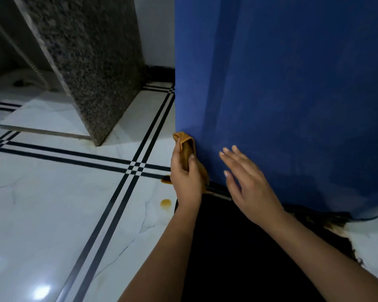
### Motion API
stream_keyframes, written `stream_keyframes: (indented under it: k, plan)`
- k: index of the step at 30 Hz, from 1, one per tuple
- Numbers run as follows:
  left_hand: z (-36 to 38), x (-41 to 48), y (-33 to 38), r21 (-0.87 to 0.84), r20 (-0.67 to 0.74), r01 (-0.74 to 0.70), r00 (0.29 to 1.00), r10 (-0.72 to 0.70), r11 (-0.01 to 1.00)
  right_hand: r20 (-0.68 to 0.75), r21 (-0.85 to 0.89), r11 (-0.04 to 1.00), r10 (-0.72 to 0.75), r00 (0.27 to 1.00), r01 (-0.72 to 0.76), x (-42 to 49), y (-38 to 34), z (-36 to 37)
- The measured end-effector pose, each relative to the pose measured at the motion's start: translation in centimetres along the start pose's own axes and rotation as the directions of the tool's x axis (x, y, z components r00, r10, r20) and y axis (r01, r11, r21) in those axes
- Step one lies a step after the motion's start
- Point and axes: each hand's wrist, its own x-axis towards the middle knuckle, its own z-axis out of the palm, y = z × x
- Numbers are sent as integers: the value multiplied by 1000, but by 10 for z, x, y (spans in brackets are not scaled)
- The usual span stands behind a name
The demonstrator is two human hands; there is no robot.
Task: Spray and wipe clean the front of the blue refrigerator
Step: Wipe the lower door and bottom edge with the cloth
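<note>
blue refrigerator front fills the right of view, standing on the floor; we're at its lower left corner. Orange cloth bunched against that edge, left hand with its grip closed round it, thumb on top, likely to work the corner. Right hand grip open, fingers straight, flat toward the door, probably bracing; contact unclear. Brown stains on the tiles just beside the cloth

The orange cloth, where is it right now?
In the head view, the orange cloth is gripped in the left hand, low at the left edge of the blue refrigerator.
</note>
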Motion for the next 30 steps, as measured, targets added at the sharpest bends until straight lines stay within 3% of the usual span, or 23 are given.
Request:
stream_keyframes:
  k: [3, 6, 10, 14, 21, 26, 30]
  plan:
    - [-10, -8, 6, -132, 60, 196, 980, -189, 972, 60, 259, 933, 244, 968, -251, -10, -15, 0]
    - [-19, -20, 17, -238, 140, 342, 938, -316, 909, 150, 392, 782, 465, 873, -484, -14, -24, -8]
    - [-16, -42, 52, -267, 243, 474, 876, -417, 839, 251, 529, 552, 623, 741, -644, -13, -34, -35]
    - [-4, -57, 86, -251, 308, 620, 779, -546, 744, 305, 607, 378, 701, 645, -699, -8, -49, -81]
    - [31, -77, 185, -107, 558, 849, 482, -675, 517, 458, 694, -41, 795, 397, -719, 13, -55, -187]
    - [69, -91, 261, 66, 620, 815, 418, -664, 576, 578, 673, -215, 750, 322, -708, 31, -56, -270]
    - [105, -107, 315, 188, 631, 744, 409, -659, 641, 545, 713, -306, 808, 224, -631, 40, -50, -336]
